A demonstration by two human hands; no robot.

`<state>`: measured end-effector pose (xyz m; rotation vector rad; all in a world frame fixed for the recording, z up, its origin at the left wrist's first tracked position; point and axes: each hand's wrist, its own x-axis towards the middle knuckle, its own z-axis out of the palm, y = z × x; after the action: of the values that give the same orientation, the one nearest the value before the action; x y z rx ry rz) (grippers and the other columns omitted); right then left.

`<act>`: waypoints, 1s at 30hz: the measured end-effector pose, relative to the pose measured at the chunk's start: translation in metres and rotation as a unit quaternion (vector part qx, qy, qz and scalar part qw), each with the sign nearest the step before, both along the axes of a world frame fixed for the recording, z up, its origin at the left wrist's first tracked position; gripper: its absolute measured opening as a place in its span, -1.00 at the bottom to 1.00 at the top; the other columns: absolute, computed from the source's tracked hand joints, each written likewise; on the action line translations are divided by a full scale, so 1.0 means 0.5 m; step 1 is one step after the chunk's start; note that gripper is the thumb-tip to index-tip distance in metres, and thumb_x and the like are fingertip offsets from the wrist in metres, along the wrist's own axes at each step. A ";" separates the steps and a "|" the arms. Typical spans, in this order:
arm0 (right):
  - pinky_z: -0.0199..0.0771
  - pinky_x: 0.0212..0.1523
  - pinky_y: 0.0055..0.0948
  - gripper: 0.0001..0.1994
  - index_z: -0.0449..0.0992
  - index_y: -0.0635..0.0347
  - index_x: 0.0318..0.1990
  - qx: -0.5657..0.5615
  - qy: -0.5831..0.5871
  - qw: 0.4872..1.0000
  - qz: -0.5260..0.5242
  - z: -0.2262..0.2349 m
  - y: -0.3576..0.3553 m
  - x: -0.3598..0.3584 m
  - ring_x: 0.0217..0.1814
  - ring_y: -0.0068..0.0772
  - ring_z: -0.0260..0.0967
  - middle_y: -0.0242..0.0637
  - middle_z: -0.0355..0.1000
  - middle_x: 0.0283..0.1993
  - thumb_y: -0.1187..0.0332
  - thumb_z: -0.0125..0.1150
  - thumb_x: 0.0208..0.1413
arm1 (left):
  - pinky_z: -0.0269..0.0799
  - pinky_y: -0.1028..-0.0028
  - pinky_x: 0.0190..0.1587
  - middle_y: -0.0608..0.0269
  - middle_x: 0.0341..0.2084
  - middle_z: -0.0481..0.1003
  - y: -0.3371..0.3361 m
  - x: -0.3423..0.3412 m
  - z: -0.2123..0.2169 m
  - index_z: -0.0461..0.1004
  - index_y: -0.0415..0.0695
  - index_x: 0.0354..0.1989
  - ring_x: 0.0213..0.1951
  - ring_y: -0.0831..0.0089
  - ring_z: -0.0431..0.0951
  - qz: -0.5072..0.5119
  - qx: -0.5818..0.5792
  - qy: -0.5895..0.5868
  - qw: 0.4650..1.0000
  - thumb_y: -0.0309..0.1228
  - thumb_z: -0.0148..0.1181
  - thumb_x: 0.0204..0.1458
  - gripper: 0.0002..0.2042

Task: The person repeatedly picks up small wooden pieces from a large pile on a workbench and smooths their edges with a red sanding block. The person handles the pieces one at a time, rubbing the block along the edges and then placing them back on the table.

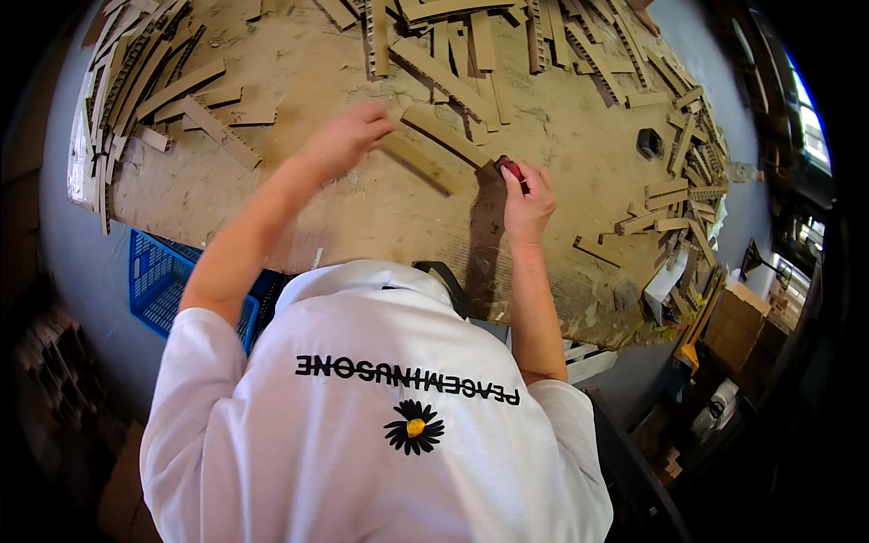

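My left hand is slightly blurred, its fingers closed at the upper end of a brown cardboard strip that slants down to the right over the table. Just beyond it lies a second cardboard strip, roughly parallel. My right hand is wrapped round a small dark red tool, beside that second strip's lower right end. Most of the tool is hidden by the fingers, so its kind is unclear.
The worn, cardboard-covered table carries loose strips at far left, more strips at the back and a pile at right. A black hexagonal piece lies nearby. Below the left edge is a blue plastic basket.
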<state>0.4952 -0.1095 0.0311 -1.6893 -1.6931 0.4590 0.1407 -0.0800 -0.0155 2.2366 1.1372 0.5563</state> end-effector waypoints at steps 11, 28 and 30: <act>0.57 -0.22 -0.28 -0.87 0.70 0.08 -0.23 -0.017 -0.018 0.999 0.034 -0.023 -0.004 -0.025 -0.26 -0.14 0.56 -0.27 0.57 -0.22 0.42 0.49 0.05 | 0.28 0.10 0.36 0.14 0.17 0.46 0.033 0.120 0.085 0.48 -0.14 0.17 0.31 0.04 0.36 0.011 0.091 0.053 0.994 -0.54 0.29 -0.04 -0.50; 0.51 -0.34 -0.22 -0.91 0.68 -0.03 -0.25 -0.028 -0.081 0.996 0.026 -0.040 0.007 -0.040 -0.32 -0.12 0.55 -0.42 0.54 -0.19 0.29 0.46 0.12 | 0.38 0.17 0.13 0.21 0.04 0.51 0.108 0.167 0.048 0.50 -0.11 0.11 0.13 0.13 0.46 0.096 0.186 0.074 0.975 -0.53 0.29 -0.03 -0.56; 0.50 -0.34 -0.21 -0.91 0.68 -0.04 -0.25 -0.039 -0.069 0.997 0.023 -0.032 0.006 -0.044 -0.32 -0.12 0.55 -0.42 0.54 -0.19 0.29 0.46 0.13 | 0.39 0.18 0.12 0.25 0.05 0.52 0.152 0.161 0.050 0.49 -0.09 0.14 0.16 0.15 0.45 0.136 0.213 0.151 0.956 -0.55 0.28 -0.05 -0.51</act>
<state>0.4733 -0.1063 0.0149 -1.7753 -1.8380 0.4443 0.2213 -0.0039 0.0094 2.6142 1.6274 0.6323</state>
